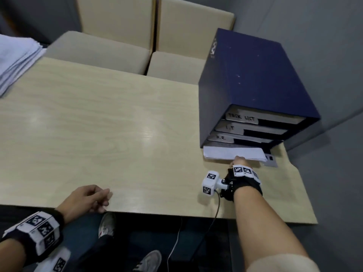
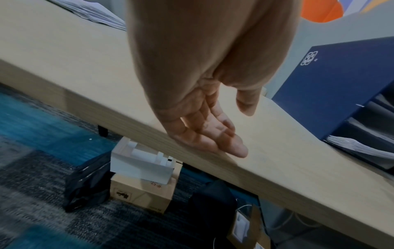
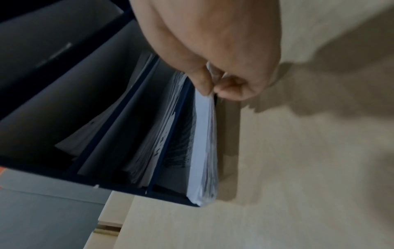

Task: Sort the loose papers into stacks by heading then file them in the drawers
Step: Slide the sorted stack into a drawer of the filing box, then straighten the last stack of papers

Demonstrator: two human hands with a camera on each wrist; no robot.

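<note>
A dark blue drawer cabinet (image 1: 253, 81) stands at the table's right end, with labelled drawers reading TASK LIST, I.T and H.R. A white paper stack (image 1: 233, 153) sticks halfway out of the bottom slot. My right hand (image 1: 238, 160) pinches the stack's near edge; in the right wrist view thumb and fingers (image 3: 202, 84) clamp the paper stack (image 3: 202, 151) at the slot's mouth. My left hand (image 1: 92, 197) rests at the table's front edge, fingers relaxed and holding nothing; the left wrist view shows the left hand (image 2: 213, 134) lying loose on the wood.
Another pile of papers (image 1: 15, 59) lies at the table's far left corner. Two beige chairs (image 1: 137, 46) stand behind the wooden table (image 1: 98, 124). Boxes (image 2: 142, 182) and a dark bag sit on the floor under the table.
</note>
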